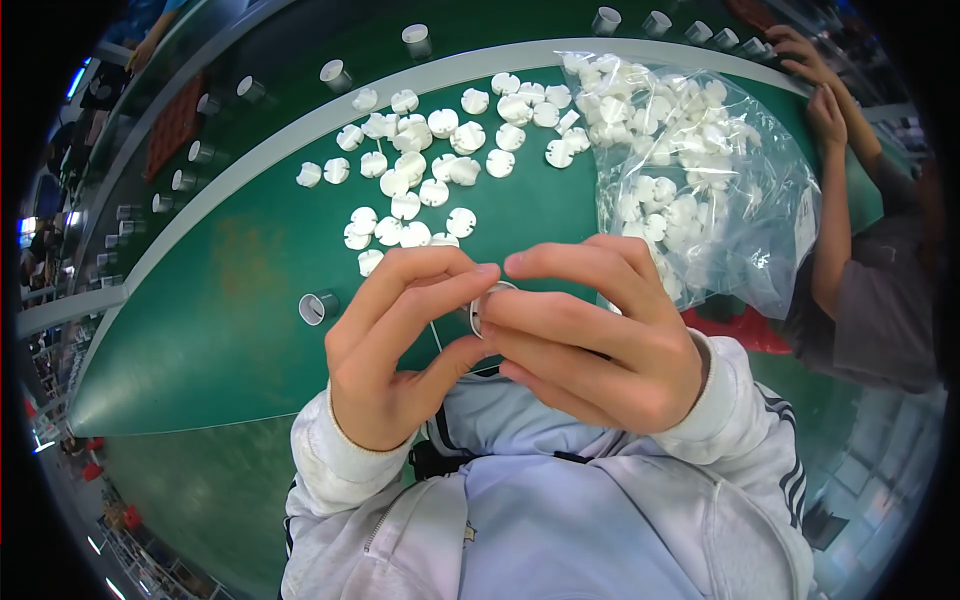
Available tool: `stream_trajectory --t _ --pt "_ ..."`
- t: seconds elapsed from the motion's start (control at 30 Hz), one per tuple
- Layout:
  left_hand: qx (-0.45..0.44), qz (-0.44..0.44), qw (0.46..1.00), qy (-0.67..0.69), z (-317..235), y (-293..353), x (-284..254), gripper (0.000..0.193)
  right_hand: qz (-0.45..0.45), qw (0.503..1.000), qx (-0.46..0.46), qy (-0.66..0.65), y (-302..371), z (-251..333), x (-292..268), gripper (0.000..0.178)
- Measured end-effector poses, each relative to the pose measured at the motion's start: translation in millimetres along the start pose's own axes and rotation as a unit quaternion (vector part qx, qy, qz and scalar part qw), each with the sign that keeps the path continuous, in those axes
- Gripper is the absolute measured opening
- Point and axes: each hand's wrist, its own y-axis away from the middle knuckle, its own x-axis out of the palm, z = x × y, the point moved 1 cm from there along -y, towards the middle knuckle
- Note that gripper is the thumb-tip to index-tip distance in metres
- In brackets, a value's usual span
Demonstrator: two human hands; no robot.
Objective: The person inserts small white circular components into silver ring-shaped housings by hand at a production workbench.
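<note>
My left hand and my right hand meet above the near edge of the green table. Between their fingertips they grip a small round cup with a pale rim; the fingers cover most of it. A thin white strand shows below my left fingers; where it attaches is hidden. Left of my left hand, a silver cup lies tilted on the table, showing its inside. Beyond my hands are scattered many white round notched discs, some overlapping.
A clear plastic bag full of white discs lies at the right. Past the table's pale curved rim, silver cups stand spaced along a dark green strip. At the right edge, another person's hands reach near the rim.
</note>
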Motion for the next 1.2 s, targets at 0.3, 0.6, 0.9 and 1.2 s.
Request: stream_trajectory --t 0.3,0.6,0.9,1.2 --pt "0.031 0.040 0.998 -0.023 9.0 -6.2 -6.8 0.045 0.037 0.996 0.013 0.076 -0.4 3.2 2.9 0.034" --pt "-0.044 0.075 0.993 0.074 10.1 -6.7 -2.6 0.043 0.036 0.997 0.061 0.034 -0.3 -0.2 6.4 0.031" --pt "-0.053 0.008 0.987 0.151 5.6 -6.6 -5.3 0.047 0.016 0.997 0.040 0.063 -6.1 1.5 -4.1 0.037" --pt "-0.028 0.012 0.991 0.132 3.9 -5.6 -3.3 0.046 0.046 0.994 0.100 0.001 -10.2 4.6 -12.2 0.034"
